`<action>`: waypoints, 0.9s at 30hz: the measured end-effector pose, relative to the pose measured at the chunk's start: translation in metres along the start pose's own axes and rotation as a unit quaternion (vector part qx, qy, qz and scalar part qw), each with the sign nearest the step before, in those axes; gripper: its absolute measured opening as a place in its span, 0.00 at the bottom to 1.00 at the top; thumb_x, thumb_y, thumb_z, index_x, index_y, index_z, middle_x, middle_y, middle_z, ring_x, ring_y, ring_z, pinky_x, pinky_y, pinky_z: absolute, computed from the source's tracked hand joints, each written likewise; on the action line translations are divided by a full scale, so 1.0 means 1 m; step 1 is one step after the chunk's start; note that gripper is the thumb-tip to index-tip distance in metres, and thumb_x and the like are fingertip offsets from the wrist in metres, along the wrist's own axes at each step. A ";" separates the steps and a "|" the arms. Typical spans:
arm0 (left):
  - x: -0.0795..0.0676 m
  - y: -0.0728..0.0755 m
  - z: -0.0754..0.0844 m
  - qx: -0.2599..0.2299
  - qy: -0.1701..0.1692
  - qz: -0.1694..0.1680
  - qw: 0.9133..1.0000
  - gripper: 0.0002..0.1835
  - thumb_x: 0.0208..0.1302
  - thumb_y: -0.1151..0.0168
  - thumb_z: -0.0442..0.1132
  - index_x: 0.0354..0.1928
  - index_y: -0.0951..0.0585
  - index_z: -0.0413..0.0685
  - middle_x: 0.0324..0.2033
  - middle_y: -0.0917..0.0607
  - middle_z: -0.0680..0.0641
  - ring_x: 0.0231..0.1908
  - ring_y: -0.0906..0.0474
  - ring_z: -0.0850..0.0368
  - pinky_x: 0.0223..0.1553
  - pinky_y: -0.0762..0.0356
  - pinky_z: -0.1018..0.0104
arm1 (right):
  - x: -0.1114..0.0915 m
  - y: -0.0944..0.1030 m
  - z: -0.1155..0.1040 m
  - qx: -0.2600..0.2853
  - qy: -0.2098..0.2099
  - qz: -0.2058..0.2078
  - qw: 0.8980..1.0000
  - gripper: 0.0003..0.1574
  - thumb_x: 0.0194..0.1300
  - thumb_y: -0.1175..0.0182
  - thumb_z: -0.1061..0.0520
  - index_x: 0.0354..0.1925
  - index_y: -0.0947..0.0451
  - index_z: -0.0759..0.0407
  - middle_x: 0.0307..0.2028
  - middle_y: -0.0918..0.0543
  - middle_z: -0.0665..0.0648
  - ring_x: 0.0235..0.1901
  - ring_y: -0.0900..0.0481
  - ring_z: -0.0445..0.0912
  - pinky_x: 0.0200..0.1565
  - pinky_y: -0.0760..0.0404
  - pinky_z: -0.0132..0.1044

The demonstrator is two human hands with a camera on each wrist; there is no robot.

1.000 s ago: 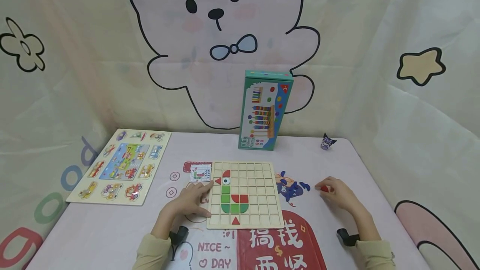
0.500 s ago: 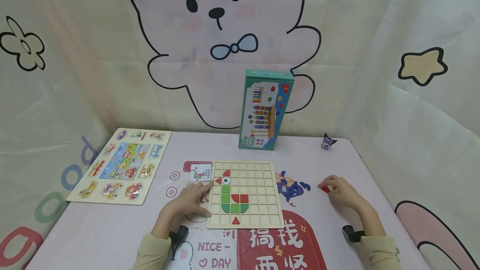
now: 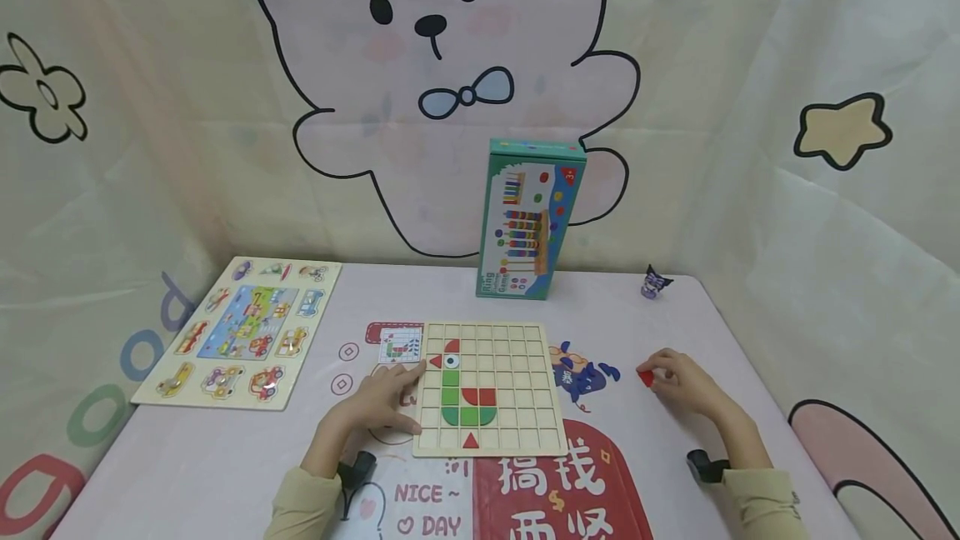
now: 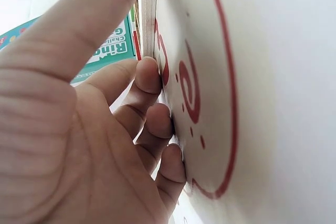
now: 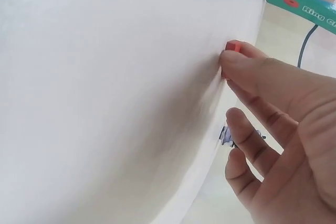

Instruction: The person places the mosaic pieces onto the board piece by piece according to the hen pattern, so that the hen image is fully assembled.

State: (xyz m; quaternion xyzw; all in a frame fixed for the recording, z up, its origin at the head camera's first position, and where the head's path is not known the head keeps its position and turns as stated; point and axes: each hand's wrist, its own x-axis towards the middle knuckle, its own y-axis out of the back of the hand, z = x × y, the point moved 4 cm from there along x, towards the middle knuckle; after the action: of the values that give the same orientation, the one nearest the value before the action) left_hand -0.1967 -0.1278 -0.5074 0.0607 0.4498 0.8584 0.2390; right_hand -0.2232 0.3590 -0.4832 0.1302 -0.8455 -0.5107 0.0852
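The pale wooden grid board (image 3: pixel 517 357) lies mid-table, bearing a duck-like figure of green and red tiles with a white eye tile (image 3: pixel 451 362). A separate red triangle tile (image 3: pixel 470 442) sits in its bottom row. My left hand (image 3: pixel 382 400) rests at the board's left edge, thumb and index finger spread against it. In the left wrist view its other fingertips (image 4: pixel 158 119) rest on the tablecloth beside that edge. To the right of the board, my right hand (image 3: pixel 681 382) pinches a small red tile (image 5: pixel 232 46) between thumb and index finger, low over the tablecloth.
A picture puzzle board (image 3: pixel 240 332) lies at the left. Behind the grid board stands a green game box (image 3: pixel 528 223), leaning slightly. A small purple figurine (image 3: pixel 655 282) is at the back right. A pattern picture (image 3: pixel 401 346) shows just left of the grid board.
My right hand has shifted slightly to the right with the red tile, which now shows more between the fingertips. The left hand and the board have stayed put.
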 end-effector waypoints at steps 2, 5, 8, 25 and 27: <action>0.000 0.000 0.000 0.001 0.000 0.000 1.000 0.54 0.37 0.26 0.58 0.68 0.38 0.52 0.37 0.30 0.56 0.38 0.41 0.58 0.39 0.43 0.58 | 0.000 0.000 -0.001 -0.005 0.002 0.002 1.000 0.14 0.54 0.36 0.65 0.42 0.18 0.57 0.42 0.22 0.58 0.38 0.27 0.49 0.38 0.25 0.42; 0.000 -0.001 -0.001 0.008 -0.003 0.003 1.000 0.54 0.37 0.26 0.59 0.68 0.38 0.51 0.37 0.30 0.56 0.38 0.41 0.57 0.38 0.44 0.58 | 0.000 -0.001 -0.004 -0.012 0.003 0.006 1.000 0.14 0.53 0.34 0.64 0.41 0.19 0.58 0.39 0.22 0.56 0.36 0.29 0.46 0.36 0.26 0.37; 0.001 -0.002 -0.002 0.015 -0.003 0.004 1.000 0.54 0.37 0.26 0.59 0.68 0.37 0.50 0.37 0.30 0.56 0.38 0.41 0.57 0.38 0.44 0.58 | -0.001 -0.002 -0.007 -0.014 0.004 0.011 1.000 0.13 0.53 0.34 0.64 0.40 0.20 0.60 0.37 0.22 0.55 0.34 0.30 0.45 0.33 0.29 0.33; 0.001 -0.002 -0.004 0.016 0.006 -0.001 1.000 0.54 0.36 0.26 0.59 0.69 0.38 0.53 0.39 0.30 0.57 0.38 0.41 0.58 0.40 0.44 0.58 | 0.003 -0.013 -0.037 -0.004 0.006 0.015 1.000 0.15 0.55 0.34 0.54 0.42 0.21 0.57 0.34 0.23 0.50 0.30 0.32 0.40 0.29 0.31 0.29; 0.001 -0.002 -0.004 0.014 0.006 -0.001 1.000 0.54 0.36 0.26 0.59 0.69 0.38 0.53 0.39 0.29 0.57 0.39 0.41 0.57 0.40 0.44 0.58 | 0.004 -0.015 -0.042 -0.002 0.012 0.017 1.000 0.15 0.55 0.34 0.54 0.42 0.20 0.57 0.33 0.23 0.49 0.30 0.32 0.39 0.30 0.30 0.29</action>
State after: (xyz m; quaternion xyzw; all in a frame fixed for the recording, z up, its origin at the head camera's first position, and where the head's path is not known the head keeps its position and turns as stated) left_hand -0.1985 -0.1291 -0.5118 0.0581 0.4638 0.8519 0.2361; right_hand -0.2136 0.3158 -0.4770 0.1221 -0.8454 -0.5095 0.1041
